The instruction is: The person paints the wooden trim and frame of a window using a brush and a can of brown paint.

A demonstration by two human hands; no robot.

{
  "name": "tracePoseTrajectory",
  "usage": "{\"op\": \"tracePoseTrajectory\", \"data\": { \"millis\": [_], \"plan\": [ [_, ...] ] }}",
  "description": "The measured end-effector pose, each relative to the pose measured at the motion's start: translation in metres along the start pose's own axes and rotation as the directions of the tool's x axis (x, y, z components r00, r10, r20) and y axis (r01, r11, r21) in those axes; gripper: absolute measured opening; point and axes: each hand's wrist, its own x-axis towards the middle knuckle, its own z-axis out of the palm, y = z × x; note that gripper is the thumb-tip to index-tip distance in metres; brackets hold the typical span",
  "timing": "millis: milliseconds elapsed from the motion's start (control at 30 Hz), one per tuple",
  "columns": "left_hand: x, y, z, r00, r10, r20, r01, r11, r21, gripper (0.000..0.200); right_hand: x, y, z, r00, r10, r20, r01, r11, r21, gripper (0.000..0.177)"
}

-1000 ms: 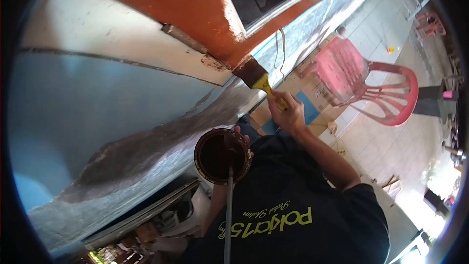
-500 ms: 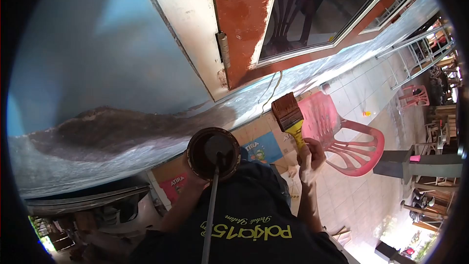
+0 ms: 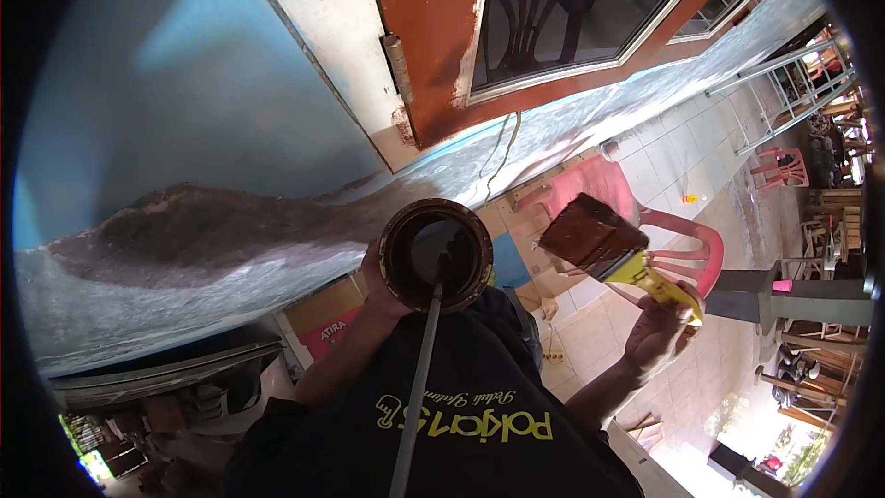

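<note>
In the head view, my left hand [image 3: 380, 288] grips the side of a round paint can [image 3: 391, 267], which is partly filled with dark brown paint [image 3: 433, 244]. A long thin rod [image 3: 421, 373] runs from inside the can down across my black shirt. Out to the right, my right hand [image 3: 656, 330] is closed around the yellow handle of a wide paintbrush [image 3: 595, 235]. Its bristles are loaded with brown paint and point up and left, apart from the can. Some of my left fingers are hidden behind the can.
A red-brown window frame [image 3: 429, 55] with glass and a hinge stands ahead, beside a pale post [image 3: 327, 28] and a blue wall [image 3: 230, 111]. A pink plastic chair [image 3: 701, 249] is behind the brush. Cardboard [image 3: 332, 309] lies along the wall base; a metal frame [image 3: 784, 97] stands far right.
My right hand has moved right and down with the brush, which now appears larger and more tilted. The can in my left hand has shifted up and to the right.
</note>
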Motion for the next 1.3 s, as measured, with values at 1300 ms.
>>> {"op": "tracePoseTrajectory", "data": {
  "millis": [1300],
  "plan": [
    [-0.012,0.042,-0.056,0.891,-0.420,0.172,0.454,0.826,-0.334,0.068,-0.056,0.111,0.119,0.984,0.056,0.171,0.036,0.869,-0.493,0.035]
  ]
}}
